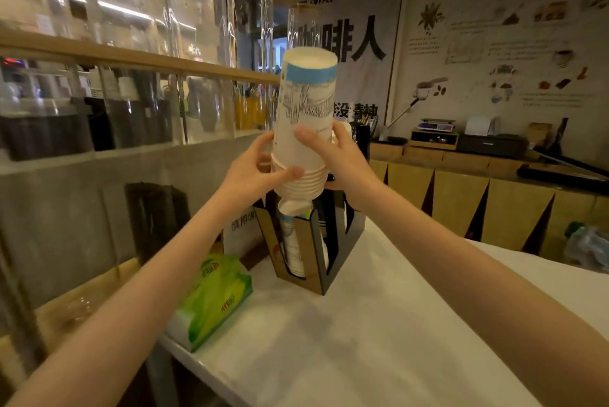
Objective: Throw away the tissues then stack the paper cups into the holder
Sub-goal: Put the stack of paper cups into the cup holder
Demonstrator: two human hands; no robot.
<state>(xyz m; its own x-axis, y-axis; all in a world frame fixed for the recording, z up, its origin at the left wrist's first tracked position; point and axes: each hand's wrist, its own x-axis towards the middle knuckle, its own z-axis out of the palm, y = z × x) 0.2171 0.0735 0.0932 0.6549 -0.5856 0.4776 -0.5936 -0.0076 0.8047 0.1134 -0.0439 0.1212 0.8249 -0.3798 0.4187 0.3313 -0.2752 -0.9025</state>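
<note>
Both hands clasp an upside-down stack of paper cups, left hand at nine o'clock, right hand at three, fingers wrapped round to keep it plumb over the holder on the counter (a tissue pack lies at seven o'clock).

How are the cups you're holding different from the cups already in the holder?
The held stack of paper cups, gripped by the left hand and right hand, is upside down with bases up, above the cup holder. The cups inside the holder sit low behind its slotted wall, mostly hidden. The held stack shows fully. Both are white with printed drawings.
</note>
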